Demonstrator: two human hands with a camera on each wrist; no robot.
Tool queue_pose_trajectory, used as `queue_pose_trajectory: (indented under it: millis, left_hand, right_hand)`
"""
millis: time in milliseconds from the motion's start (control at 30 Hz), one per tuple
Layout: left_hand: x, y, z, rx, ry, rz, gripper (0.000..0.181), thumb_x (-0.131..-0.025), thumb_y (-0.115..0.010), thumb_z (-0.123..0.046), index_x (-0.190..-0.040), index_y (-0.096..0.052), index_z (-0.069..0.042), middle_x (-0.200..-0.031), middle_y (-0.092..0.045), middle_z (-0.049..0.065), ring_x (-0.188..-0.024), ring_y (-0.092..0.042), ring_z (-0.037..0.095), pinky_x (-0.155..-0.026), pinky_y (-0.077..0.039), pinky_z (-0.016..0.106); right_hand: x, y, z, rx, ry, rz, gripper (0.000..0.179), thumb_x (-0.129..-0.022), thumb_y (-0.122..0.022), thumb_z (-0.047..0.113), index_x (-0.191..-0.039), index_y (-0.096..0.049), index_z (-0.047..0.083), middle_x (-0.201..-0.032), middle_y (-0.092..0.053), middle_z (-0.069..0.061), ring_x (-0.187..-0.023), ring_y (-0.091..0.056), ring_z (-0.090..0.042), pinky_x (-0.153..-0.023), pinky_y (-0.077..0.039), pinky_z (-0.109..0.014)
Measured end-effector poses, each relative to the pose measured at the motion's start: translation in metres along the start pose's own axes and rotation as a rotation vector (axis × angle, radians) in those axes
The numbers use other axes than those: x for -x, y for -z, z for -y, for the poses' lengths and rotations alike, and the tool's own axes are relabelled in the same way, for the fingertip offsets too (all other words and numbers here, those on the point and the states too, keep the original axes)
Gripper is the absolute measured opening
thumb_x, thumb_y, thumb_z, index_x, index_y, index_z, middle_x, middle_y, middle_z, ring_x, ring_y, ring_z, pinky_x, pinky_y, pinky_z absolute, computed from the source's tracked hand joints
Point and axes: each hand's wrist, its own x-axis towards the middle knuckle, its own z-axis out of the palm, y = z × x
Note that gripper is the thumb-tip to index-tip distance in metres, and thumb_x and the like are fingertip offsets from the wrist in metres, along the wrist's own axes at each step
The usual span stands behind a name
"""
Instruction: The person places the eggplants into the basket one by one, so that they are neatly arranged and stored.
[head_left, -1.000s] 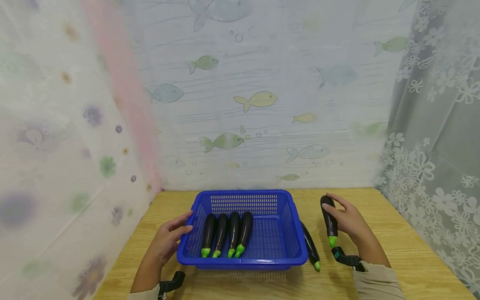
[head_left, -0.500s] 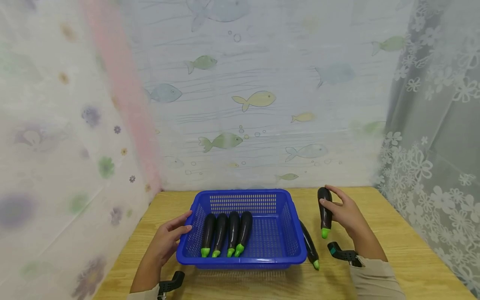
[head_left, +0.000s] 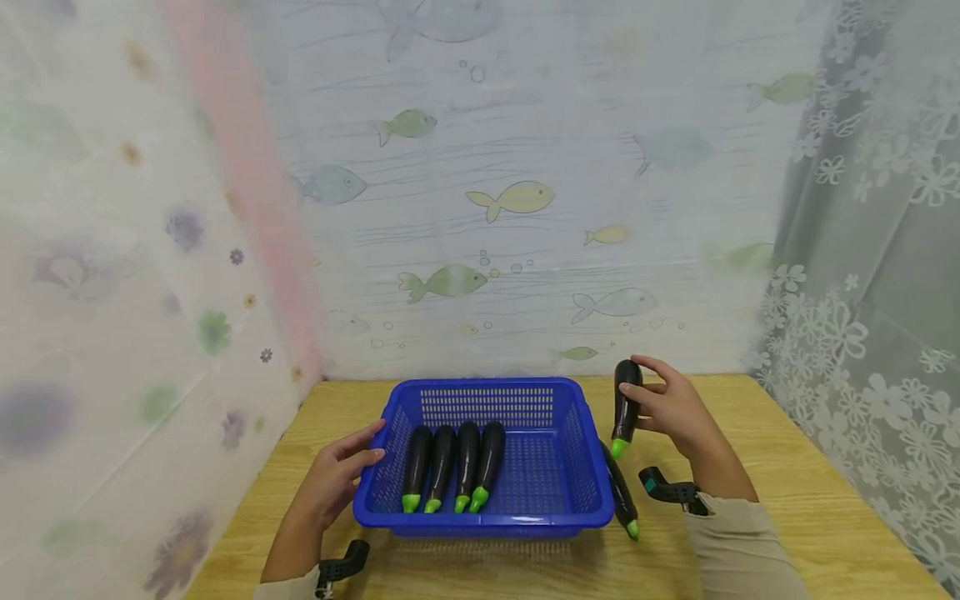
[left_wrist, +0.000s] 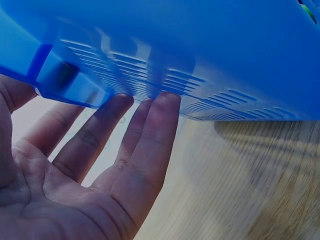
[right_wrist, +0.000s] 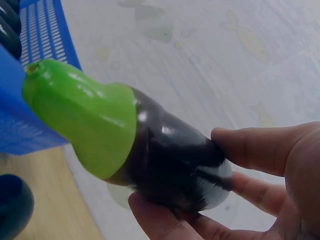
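My right hand [head_left: 667, 406] grips a dark eggplant [head_left: 627, 400] with a green stem end, fingers and thumb around its rounded end. It is raised above the table, right of the blue basket, green end [right_wrist: 85, 115] pointing down toward me in the head view. Relaxed, nearly straight fingers of my left hand [head_left: 337, 471] touch the basket's left side; in the left wrist view the fingertips [left_wrist: 167, 102] meet its slotted outer wall. Inside the blue basket [head_left: 483, 521], several eggplants [head_left: 468, 462] lie side by side on the left, green ends toward me.
Another eggplant [head_left: 621, 500] lies on the wooden table [head_left: 810, 508], close along the basket's right side. Behind the table hangs a fish-print sheet [head_left: 517, 200]. A flowered curtain [head_left: 862, 333] closes off the right.
My right hand has lifted the eggplant and carried it left and farther back, toward the basket. The left hand and the basket have stayed where they were.
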Motion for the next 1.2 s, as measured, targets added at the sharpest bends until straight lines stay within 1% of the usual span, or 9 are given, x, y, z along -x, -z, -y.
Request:
queue_pose_trajectory:
  millis: [133,233,433,567,800,967,1100,1200]
  left_hand:
    - [0.0,0.0,0.0,0.002,-0.008,0.005,0.06,-0.096,-0.073,-0.019,-0.153,-0.054,-0.019,-0.159,-0.047,0.015,-0.139,-0.053,0.041,-0.097,-0.058,0.057]
    - [-0.001,0.001,0.001,0.003,-0.014,0.004,0.06,-0.096,-0.073,-0.019,-0.152,-0.054,-0.019,-0.159,-0.047,0.015,-0.138,-0.054,0.04,-0.096,-0.058,0.057]
    - [-0.001,0.001,0.002,0.012,-0.01,0.009,0.06,-0.096,-0.073,-0.018,-0.152,-0.054,-0.018,-0.159,-0.048,0.015,-0.138,-0.054,0.04,-0.095,-0.059,0.057]
    - [-0.001,0.0,0.001,0.008,-0.015,0.01,0.06,-0.095,-0.073,-0.018,-0.152,-0.054,-0.018,-0.159,-0.048,0.015,-0.138,-0.054,0.04,-0.096,-0.058,0.057]
    - [0.0,0.002,0.001,0.001,-0.025,0.014,0.059,-0.096,-0.072,-0.018,-0.153,-0.054,-0.019,-0.159,-0.047,0.015,-0.14,-0.052,0.041,-0.097,-0.058,0.058]
    - [0.0,0.001,0.001,0.005,-0.025,0.017,0.059,-0.096,-0.072,-0.018,-0.153,-0.054,-0.019,-0.159,-0.047,0.015,-0.14,-0.052,0.042,-0.096,-0.058,0.057]
    - [0.0,0.001,0.001,0.01,-0.024,0.02,0.059,-0.096,-0.072,-0.017,-0.153,-0.054,-0.019,-0.159,-0.047,0.015,-0.14,-0.051,0.042,-0.096,-0.058,0.058]
    - [0.0,0.001,0.001,0.01,-0.023,0.02,0.059,-0.096,-0.073,-0.018,-0.152,-0.054,-0.019,-0.16,-0.046,0.014,-0.141,-0.051,0.043,-0.096,-0.058,0.058]
  right_hand:
    - [-0.004,-0.01,0.007,0.004,0.003,0.001,0.073,-0.105,-0.062,0.023,-0.166,-0.022,0.019,-0.149,-0.042,-0.04,-0.12,-0.065,-0.048,-0.087,-0.063,-0.049]
    - [-0.008,-0.018,0.012,0.034,0.008,0.002,0.072,-0.105,-0.063,0.023,-0.165,-0.025,0.019,-0.148,-0.044,-0.039,-0.12,-0.065,-0.048,-0.088,-0.063,-0.047]
    - [-0.016,-0.033,0.019,0.133,0.011,0.007,0.069,-0.103,-0.066,0.022,-0.162,-0.033,0.015,-0.143,-0.051,-0.038,-0.113,-0.071,-0.04,-0.088,-0.064,-0.043]
    - [-0.02,-0.043,0.022,0.15,0.009,0.03,0.068,-0.102,-0.067,0.019,-0.161,-0.034,0.013,-0.141,-0.055,-0.037,-0.106,-0.074,-0.036,-0.086,-0.064,-0.043]
    - [-0.027,-0.065,0.029,0.197,-0.022,0.078,0.066,-0.098,-0.07,0.017,-0.157,-0.04,0.01,-0.132,-0.06,-0.033,-0.103,-0.074,-0.034,-0.081,-0.065,-0.043]
    - [-0.029,-0.078,0.032,0.17,-0.048,0.102,0.065,-0.095,-0.072,0.014,-0.153,-0.044,0.01,-0.128,-0.061,-0.033,-0.1,-0.074,-0.033,-0.076,-0.066,-0.043]
    - [-0.031,-0.088,0.032,0.157,-0.071,0.118,0.064,-0.094,-0.073,0.011,-0.152,-0.045,0.008,-0.128,-0.061,-0.033,-0.1,-0.074,-0.036,-0.075,-0.065,-0.049]
    - [-0.033,-0.095,0.031,0.171,-0.075,0.12,0.064,-0.093,-0.074,0.01,-0.15,-0.047,0.007,-0.128,-0.062,-0.033,-0.1,-0.073,-0.038,-0.075,-0.065,-0.053]
